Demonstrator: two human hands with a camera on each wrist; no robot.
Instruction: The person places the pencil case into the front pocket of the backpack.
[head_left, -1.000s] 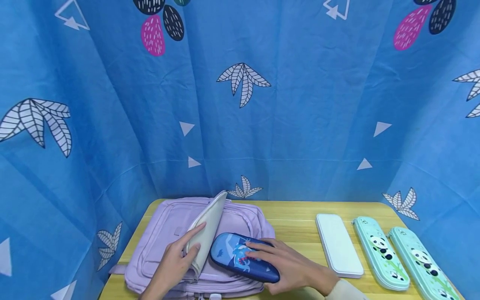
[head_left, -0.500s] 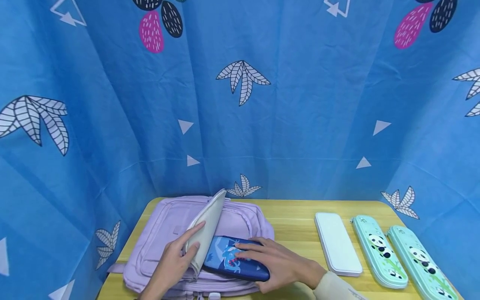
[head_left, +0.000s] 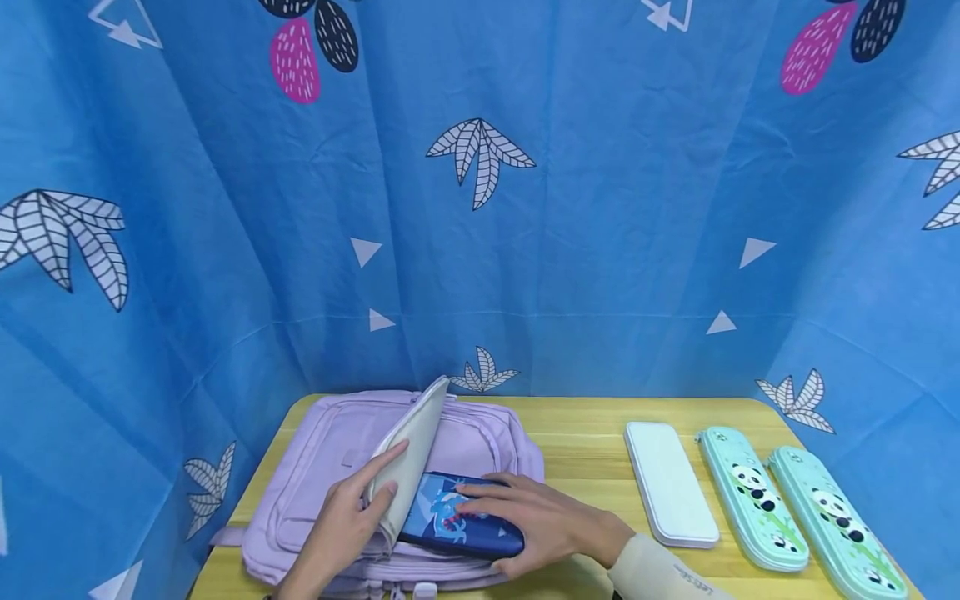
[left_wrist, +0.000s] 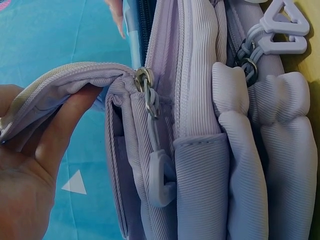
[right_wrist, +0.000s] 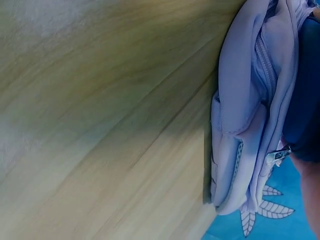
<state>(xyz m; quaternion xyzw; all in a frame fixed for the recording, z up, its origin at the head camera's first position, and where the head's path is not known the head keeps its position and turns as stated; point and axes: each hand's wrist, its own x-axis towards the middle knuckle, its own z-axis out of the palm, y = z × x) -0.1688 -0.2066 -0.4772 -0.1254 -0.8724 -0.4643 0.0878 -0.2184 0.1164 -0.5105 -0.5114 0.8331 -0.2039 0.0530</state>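
A lavender backpack (head_left: 318, 437) lies on the table with its front pocket unzipped. My left hand (head_left: 341, 517) holds the lifted pocket flap (head_left: 412, 458), thumb on its pale lining; the left wrist view shows this flap (left_wrist: 60, 80) pinched, and a zip pull (left_wrist: 161, 180) hanging beside it. My right hand (head_left: 543, 517) grips a dark blue pencil case (head_left: 442, 508) with a cartoon print, fingers spread over its top and thumb at the near edge. The left end of the case is hidden beneath the flap. In the right wrist view the case (right_wrist: 305, 95) shows only partly, beside the bag.
To the right on the wooden table (head_left: 585, 442) lie a white case (head_left: 671, 483) and two mint-green panda pencil cases, one nearer (head_left: 753, 500) and one at the edge (head_left: 836, 521). A blue patterned curtain (head_left: 600, 208) surrounds the table's back and sides.
My right hand has slid the blue pencil case leftward, so more of it is under the flap. The left hand keeps the flap raised. The head view has shifted slightly.
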